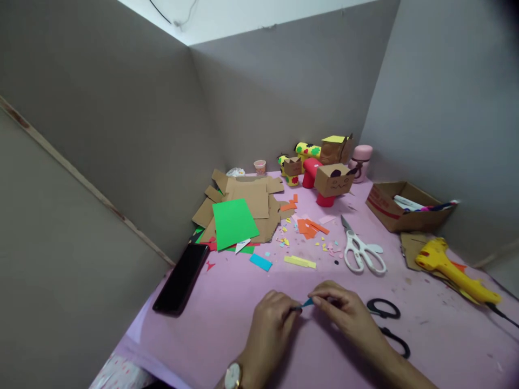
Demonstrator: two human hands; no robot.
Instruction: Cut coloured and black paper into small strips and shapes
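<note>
Paper, a thin blue sliver (307, 303), sat pinched between your left hand (270, 324) and right hand (344, 313), fingertips closed on its pointed ends; black-handled scissors (387, 319) lay just right of your fingers.

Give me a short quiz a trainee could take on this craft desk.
1. True or false: the white scissors lie shut.
2. What do both hands hold? A) blue paper scrap B) glue gun C) phone
3. Fill in: the green sheet lies on a pile of ____.

Key:
1. False; their blades are apart.
2. A; the left hand and right hand pinch the blue paper scrap between them. The glue gun lies at the right, the phone at the left.
3. Cardboard.
</note>
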